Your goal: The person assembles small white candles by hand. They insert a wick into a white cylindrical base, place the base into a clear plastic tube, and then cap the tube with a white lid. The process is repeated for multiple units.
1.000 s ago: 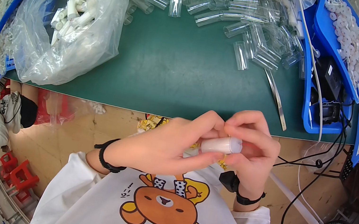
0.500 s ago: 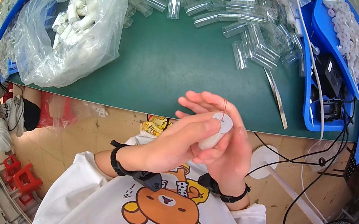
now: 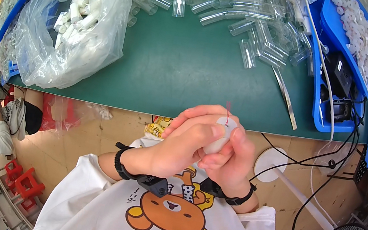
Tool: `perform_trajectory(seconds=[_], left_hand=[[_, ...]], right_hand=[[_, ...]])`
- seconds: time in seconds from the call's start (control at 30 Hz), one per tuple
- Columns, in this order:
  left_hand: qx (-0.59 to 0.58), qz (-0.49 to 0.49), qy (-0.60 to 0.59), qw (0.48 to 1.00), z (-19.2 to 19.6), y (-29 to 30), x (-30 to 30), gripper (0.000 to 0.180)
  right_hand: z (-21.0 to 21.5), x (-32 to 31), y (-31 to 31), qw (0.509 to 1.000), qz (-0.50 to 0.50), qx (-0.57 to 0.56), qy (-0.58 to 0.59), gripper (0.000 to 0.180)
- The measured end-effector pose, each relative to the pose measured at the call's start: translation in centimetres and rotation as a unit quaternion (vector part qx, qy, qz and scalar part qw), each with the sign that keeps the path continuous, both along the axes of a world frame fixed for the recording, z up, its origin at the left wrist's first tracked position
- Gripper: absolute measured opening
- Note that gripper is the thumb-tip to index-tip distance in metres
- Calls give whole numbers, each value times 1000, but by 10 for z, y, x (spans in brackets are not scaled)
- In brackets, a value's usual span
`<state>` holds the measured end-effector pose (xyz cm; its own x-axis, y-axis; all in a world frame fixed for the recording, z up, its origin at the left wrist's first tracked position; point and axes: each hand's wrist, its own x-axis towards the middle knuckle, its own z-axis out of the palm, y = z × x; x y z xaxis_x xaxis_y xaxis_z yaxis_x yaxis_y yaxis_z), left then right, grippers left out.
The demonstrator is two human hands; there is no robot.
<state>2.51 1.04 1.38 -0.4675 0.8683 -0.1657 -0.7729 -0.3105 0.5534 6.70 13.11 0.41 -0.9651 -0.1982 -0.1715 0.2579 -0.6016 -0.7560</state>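
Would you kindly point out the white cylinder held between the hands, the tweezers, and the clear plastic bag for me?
White cylinder (image 3: 217, 144): head view, on the side of its body.
Tweezers (image 3: 287, 100): head view, midway along their length.
Plastic bag (image 3: 86, 59): head view, on its lower right wall.

Cylinder (image 3: 214, 147): smooth, apparently plastic, satin rather than glossy. Thread (image 3: 228, 113) at its end: very fine; fibre or wire, I cannot tell from where I stand. Tabletop (image 3: 175, 79): smooth, mostly matt, with a faint sheen mid-surface. Tubes (image 3: 247, 55): transparent, smooth, glossy, plastic by their look. Bag (image 3: 90, 59): thin plastic film, crinkled, throwing bright highlights. Tweezers (image 3: 285, 97): bare metal, shiny along the arms. Bin (image 3: 322, 125): moulded plastic, smooth, slightly glossy. Shirt (image 3: 90, 212): soft cloth, matt, lightly creased. Wristband (image 3: 120, 163): matt, rough-edged, woven by appearance. Stool (image 3: 27, 183): plastic, smooth. Floor (image 3: 96, 139): tile, dull and stained.
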Motion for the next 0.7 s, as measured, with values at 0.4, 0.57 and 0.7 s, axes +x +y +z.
perform_trajectory(seconds=[0.4, 0.57, 0.7], left_hand=[[-53, 27, 65, 996, -2, -3, 3, 24], [-58, 21, 41, 997, 0, -1, 1, 25], [0, 12, 10, 1000, -2, 1, -7, 29]], right_hand=[[-20, -3, -5, 995, -15, -33, 94, 54], [-12, 2, -7, 999, -31, -8, 44, 51], [-2, -1, 1, 999, 18, -15, -35, 58]])
